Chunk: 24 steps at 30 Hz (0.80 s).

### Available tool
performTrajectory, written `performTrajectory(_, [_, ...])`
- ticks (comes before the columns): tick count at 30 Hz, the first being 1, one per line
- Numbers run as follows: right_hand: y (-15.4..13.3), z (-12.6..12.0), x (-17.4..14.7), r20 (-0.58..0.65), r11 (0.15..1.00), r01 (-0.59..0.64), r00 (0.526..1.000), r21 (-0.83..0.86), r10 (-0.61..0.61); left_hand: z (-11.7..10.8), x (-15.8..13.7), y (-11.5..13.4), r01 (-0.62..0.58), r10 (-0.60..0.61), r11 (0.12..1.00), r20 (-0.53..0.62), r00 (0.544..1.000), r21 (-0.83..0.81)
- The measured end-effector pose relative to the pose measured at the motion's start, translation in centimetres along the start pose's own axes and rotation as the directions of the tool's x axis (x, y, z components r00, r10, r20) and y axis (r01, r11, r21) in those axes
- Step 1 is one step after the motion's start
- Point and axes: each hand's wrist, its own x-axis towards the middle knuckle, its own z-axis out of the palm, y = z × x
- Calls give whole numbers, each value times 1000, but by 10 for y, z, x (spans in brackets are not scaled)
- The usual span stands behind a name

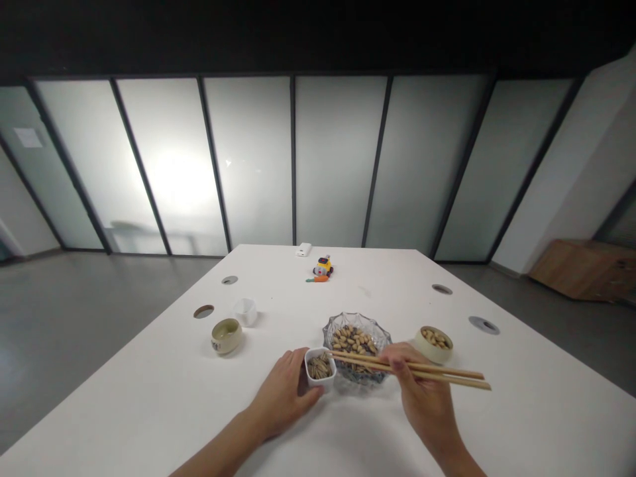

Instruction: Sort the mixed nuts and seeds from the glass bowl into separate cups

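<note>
Thumb and fingers of the left hand (283, 391) grip a white cup (325, 383) of striped seeds (319, 366) at a white table (149, 397), while the right hand (427, 401) clasps two wooden chopsticks (457, 381), their tips at the cup's rim. Just beside stands a scalloped glass bowl (377, 329) of nuts (348, 338) and dark seeds (370, 345), crossed overhead by the chopsticks; tabletop stretches leftward from the left hand to the side edge. Dark marking on an olive ceramic bowl (228, 344) is too small to read. A second ceramic bowl (427, 353), holding pale nuts (435, 338), stands beyond the right hand; a translucent cup (246, 313), yellow toy vehicle (323, 267) and orange toy carrot (320, 279) sit farther off
</note>
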Motion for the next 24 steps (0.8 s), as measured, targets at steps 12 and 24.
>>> performTrajectory(12, [19,-18,11,152,962,10,988,-272,33,0,-1,1,33,-33,999,21,999,-4])
performTrajectory(24, [26,-11,0,278,969,-11,957,-247,82,-2,0,5,48,-47,999,29,998,-26])
